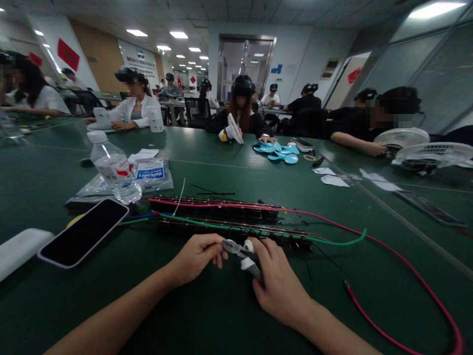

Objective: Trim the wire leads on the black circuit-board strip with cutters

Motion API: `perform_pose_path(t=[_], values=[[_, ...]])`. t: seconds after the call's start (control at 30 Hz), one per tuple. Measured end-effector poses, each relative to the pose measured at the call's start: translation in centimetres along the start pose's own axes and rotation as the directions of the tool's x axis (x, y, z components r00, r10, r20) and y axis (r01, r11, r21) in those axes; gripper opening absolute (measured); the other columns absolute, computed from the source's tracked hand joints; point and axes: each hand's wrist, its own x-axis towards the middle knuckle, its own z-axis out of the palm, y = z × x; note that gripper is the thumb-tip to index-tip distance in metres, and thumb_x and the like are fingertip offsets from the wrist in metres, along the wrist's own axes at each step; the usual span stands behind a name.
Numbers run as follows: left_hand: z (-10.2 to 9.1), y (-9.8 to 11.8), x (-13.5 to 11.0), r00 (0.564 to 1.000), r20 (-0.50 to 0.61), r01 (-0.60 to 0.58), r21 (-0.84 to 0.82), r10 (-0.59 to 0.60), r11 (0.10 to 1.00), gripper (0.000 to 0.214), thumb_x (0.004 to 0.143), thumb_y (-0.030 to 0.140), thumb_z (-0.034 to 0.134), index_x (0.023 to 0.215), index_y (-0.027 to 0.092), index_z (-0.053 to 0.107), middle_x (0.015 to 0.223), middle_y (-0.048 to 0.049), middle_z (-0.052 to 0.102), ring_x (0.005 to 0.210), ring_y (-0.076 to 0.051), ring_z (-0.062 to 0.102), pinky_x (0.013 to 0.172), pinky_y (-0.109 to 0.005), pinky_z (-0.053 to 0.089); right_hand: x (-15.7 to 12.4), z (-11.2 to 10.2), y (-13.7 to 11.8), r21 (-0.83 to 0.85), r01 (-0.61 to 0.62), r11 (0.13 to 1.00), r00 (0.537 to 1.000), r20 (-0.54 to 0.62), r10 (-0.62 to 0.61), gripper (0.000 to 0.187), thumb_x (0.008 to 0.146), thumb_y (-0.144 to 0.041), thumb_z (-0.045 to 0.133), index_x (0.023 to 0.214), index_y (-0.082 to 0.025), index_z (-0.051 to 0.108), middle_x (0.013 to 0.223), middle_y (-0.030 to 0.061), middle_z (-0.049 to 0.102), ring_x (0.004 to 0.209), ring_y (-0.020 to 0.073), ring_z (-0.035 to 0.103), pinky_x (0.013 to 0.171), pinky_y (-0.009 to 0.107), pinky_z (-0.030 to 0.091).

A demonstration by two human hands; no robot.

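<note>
My right hand point(275, 281) is closed around the grey and white handles of a pair of pliers point(233, 248), whose jaws point left. My left hand point(201, 259) pinches thumb and fingers together right at the jaw tips; what it holds there is too small to make out. Just beyond both hands lie two long black strips point(218, 211) with metal lines along them. A red wire point(321, 216) and a green wire point(332, 242) run along the strips. The red wire loops round to the right, its bare end near the right forearm. A white zip tie point(180, 197) sticks up from the strips.
A phone point(86, 231), a white object point(22, 251), a water bottle point(114, 170) and plastic bags point(155, 172) stand or lie at left. Across the green table, people handle fan parts; blue fan blades point(283, 154) and paper scraps point(334, 178) lie farther off.
</note>
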Motion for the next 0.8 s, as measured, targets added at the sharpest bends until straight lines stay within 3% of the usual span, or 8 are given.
perform_pose_path(t=[0.6,0.8], values=[[-0.02,0.17,0.02,1.000,-0.022,0.001,0.045,0.000,0.999,0.019,0.087,0.018,0.042,0.082,0.012,0.060,0.073,-0.0035,0.062,0.059,-0.010,0.057,0.056,-0.023,0.047,-0.03,-0.12,-0.28,0.002,-0.007,1.000,1.000,0.004,0.007,0.067,0.064,-0.009,0.047,0.128,-0.015,0.033,0.116,0.0134,0.040,0.103,0.0263,0.040,0.090,0.045,0.038],[-0.08,0.42,-0.07,0.999,-0.043,0.006,0.062,-0.003,0.998,0.021,0.087,0.016,0.040,0.080,0.013,0.059,0.072,-0.0015,0.061,0.059,-0.012,0.057,0.056,-0.022,0.046,-0.29,0.10,0.05,-0.013,-0.031,0.999,0.999,0.010,0.031,0.052,0.072,-0.013,0.047,0.123,-0.011,0.037,0.118,0.0149,0.042,0.106,0.0282,0.040,0.094,0.043,0.036]])
